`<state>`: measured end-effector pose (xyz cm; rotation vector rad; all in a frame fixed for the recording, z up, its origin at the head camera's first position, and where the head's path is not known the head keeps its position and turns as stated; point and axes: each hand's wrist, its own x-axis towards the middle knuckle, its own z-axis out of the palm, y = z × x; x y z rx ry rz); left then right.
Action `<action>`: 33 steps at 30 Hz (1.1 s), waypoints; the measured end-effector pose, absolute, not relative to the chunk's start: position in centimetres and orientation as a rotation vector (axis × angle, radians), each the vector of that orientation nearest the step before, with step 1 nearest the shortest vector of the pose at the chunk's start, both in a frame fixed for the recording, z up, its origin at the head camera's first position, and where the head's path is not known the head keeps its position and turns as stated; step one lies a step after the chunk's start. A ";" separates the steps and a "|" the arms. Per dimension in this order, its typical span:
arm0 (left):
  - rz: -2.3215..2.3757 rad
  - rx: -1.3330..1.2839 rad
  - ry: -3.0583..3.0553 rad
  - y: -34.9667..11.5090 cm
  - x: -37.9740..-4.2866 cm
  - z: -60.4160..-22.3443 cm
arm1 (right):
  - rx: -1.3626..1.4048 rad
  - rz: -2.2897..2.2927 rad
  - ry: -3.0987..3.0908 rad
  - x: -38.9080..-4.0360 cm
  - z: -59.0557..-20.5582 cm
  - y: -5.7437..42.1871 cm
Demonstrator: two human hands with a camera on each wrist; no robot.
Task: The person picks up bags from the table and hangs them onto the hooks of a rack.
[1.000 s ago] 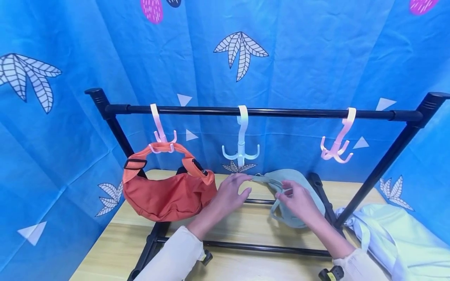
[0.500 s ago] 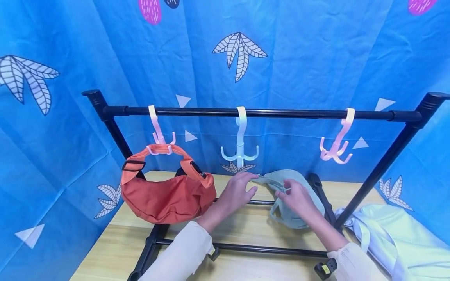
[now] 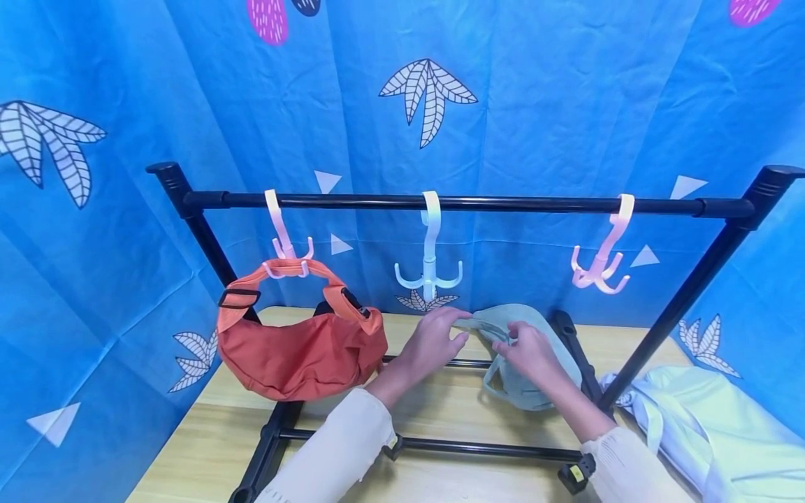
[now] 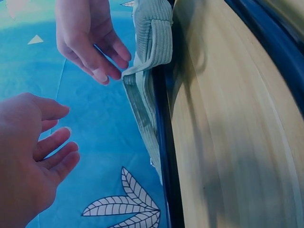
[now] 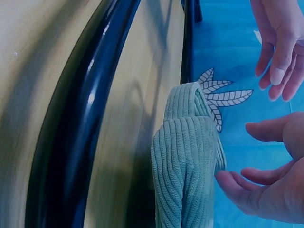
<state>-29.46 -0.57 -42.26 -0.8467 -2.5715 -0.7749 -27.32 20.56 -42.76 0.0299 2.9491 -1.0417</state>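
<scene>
A pale green corduroy bag (image 3: 525, 391) lies at the foot of the rack, right of centre. Its ribbed strap (image 4: 142, 102) stands up in a fold in the left wrist view. My right hand (image 3: 531, 356) is over the bag, thumb and fingers apart, and a fingertip meets the strap's edge in the right wrist view. My left hand (image 3: 430, 346) hovers just left of the bag, fingers loosely bent around nothing. In the head view its fingertips overlap the strap's left end, but the left wrist view shows a gap between them.
A black rack (image 3: 528, 204) carries a pink hook (image 3: 283, 237), a light blue hook (image 3: 430, 251) and another pink hook (image 3: 600, 262). An orange-red bag (image 3: 302, 356) hangs from the left one. A pale bluish bag (image 3: 717, 433) lies at right. Blue curtain (image 3: 553, 91) surrounds the table.
My left hand has shifted right, closer to the green bag. The right hand stays nearly in place over the bag, its forearm shifting slightly left.
</scene>
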 end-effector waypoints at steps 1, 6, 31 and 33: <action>-0.779 -0.842 -2.583 -0.4 -29.6 -42.3 | 0.031 -1.039 2.945 -27.4 -42.8 20.6; -0.785 -0.829 -2.609 0.3 -30.0 -42.5 | 0.041 -1.020 2.940 -27.7 -42.9 20.7; -0.843 -0.742 -2.748 1.5 -32.6 -45.6 | 0.175 -1.054 2.882 -29.3 -44.1 20.6; -0.836 -0.736 -2.750 1.6 -32.7 -45.7 | 0.175 -1.072 2.875 -29.3 -44.1 20.5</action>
